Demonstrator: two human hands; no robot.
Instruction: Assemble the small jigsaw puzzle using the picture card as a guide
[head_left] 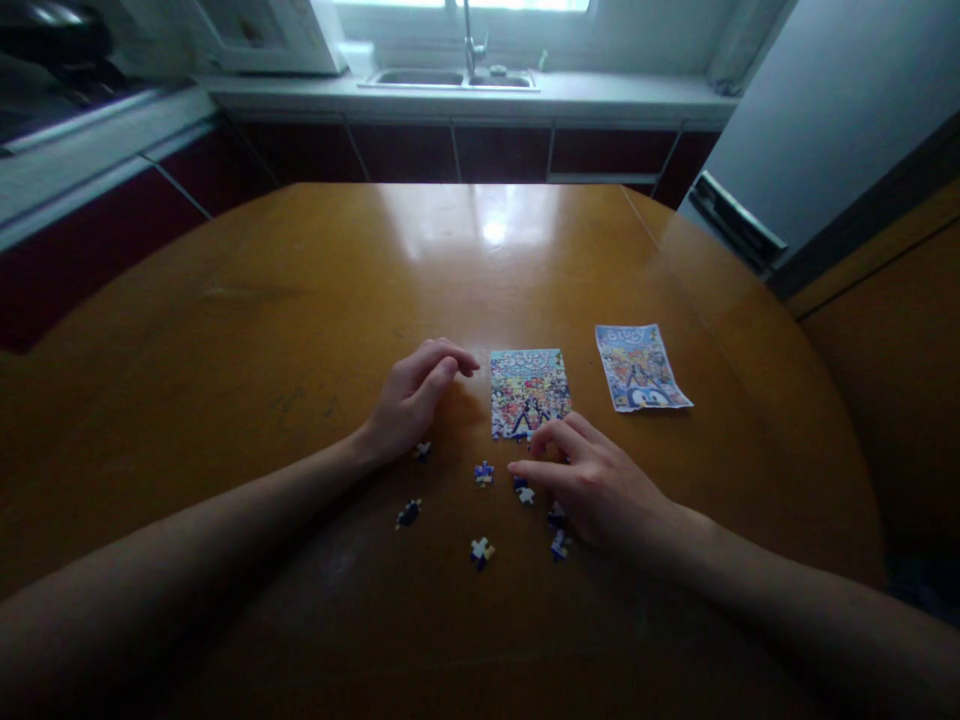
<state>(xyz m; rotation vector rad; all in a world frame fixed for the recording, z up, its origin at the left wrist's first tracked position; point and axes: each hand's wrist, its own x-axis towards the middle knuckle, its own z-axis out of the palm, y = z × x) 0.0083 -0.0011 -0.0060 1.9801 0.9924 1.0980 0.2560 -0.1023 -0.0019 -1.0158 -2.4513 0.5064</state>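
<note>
A small, mostly assembled colourful jigsaw puzzle (529, 390) lies on the round wooden table (262, 300). Several loose pieces lie in front of it, among them one (484, 472) in the middle, one (408, 514) to the left and one (482, 550) nearest me. My left hand (411, 400) rests on the table left of the puzzle, fingers loosely curled and empty, fingertips near the puzzle's upper left corner. My right hand (592, 482) lies flat below the puzzle's lower edge, fingers stretched towards a loose piece (525, 493), partly covering other pieces.
A printed picture sheet (640, 366) lies right of the puzzle. Behind the table runs a kitchen counter with a sink (450, 78) and tap under a window. A grey fridge (817, 130) stands at the right, dark red cabinets at the left.
</note>
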